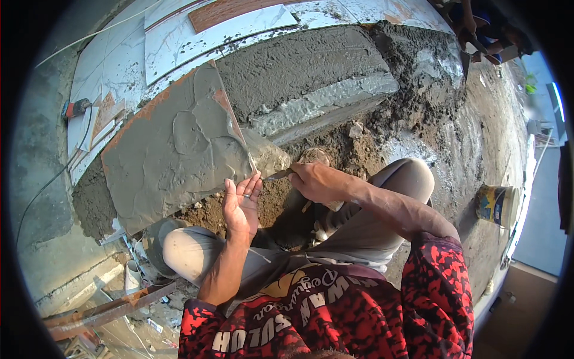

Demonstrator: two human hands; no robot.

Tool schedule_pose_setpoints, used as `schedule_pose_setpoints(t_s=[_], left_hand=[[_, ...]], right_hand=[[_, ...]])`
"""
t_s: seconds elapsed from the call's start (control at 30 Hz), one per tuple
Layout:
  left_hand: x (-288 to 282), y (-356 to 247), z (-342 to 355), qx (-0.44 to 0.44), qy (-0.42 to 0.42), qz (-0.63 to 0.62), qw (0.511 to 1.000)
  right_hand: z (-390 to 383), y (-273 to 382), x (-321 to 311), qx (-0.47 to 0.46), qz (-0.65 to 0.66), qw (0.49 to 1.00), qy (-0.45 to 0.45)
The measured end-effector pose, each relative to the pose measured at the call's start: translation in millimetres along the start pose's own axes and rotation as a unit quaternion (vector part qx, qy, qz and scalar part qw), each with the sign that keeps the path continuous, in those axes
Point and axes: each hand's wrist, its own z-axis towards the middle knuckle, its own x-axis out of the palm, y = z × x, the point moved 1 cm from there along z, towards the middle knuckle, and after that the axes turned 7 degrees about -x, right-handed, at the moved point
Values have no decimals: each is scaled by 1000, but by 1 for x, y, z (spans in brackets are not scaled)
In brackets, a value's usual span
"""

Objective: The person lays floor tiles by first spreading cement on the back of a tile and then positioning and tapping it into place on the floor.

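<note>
A large tile (pixel 179 143) lies tilted in front of me, its upturned face coated with wet grey mortar and its reddish-brown edge showing in places. My left hand (pixel 241 209) is palm up at the tile's near right corner, its fingertips touching that corner and its thumb held apart. Closed around the handle of a small trowel is my right hand (pixel 320 181). The trowel's narrow blade (pixel 278 175) points left, toward the same corner and my left fingertips. Most of the handle is hidden by my fist.
Behind the tile runs a bed of grey mortar (pixel 305 66) with a smoothed front edge. White marbled tiles (pixel 215 42) lie beyond it. Loose soil (pixel 353 149) surrounds my feet. A bucket (pixel 499 205) stands right, a corded power tool (pixel 76 108) lies left, and another person (pixel 493 33) is at far right.
</note>
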Motion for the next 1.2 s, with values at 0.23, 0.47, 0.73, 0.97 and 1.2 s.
schedule_pose_setpoints(t_s=[0.23,0.47,0.73,0.97,1.2], left_hand=[[-6,-4,-2,-4,-13,-21,1000],[-4,-6,0,-9,-3,-49,999],[-2,-7,0,-22,-28,-37,999],[-6,-6,3,-24,-19,-43,999],[-9,-3,9,-31,-6,-45,999]], right_hand=[[-31,-5,-41,234,170,947,-139],[-4,17,-33,253,288,923,-32],[27,-4,1,-5,-42,999,-34],[-40,-63,-104,17,-212,977,-31],[-83,-87,-147,144,-158,975,-57]])
